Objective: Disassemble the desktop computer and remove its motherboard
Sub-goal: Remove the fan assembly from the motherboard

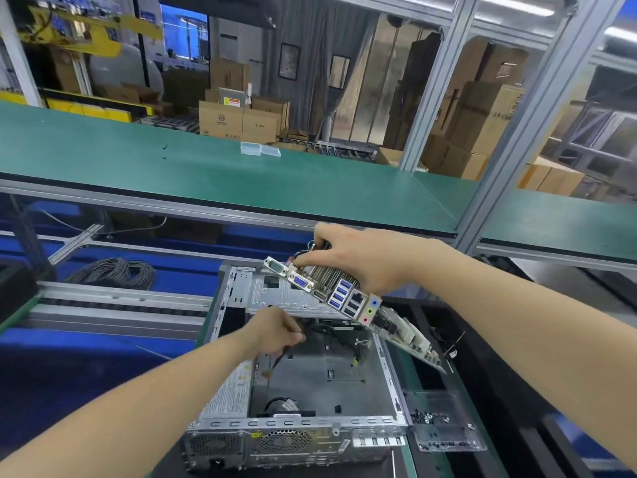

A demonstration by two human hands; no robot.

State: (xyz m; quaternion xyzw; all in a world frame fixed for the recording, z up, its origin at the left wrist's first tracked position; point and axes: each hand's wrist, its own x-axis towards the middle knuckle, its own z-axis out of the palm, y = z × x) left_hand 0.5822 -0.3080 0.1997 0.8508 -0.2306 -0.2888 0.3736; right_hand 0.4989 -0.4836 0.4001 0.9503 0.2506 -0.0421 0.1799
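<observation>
While the right hand (362, 260) is gripping the motherboard (348, 301) by its metal fins and holding it tilted above the open computer case (300, 384), the left hand (275, 331) is pinching what looks like a black cable (327, 331) inside, maybe to free it. Open room is waiting over the tabletop's (412, 367) right edge, by the clear screw tray (444, 426).

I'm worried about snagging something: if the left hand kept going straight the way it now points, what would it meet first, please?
Most likely the black cables just beyond the left hand, inside the open case, under the lifted motherboard. Depth is unclear, so this is a judgement.
</observation>
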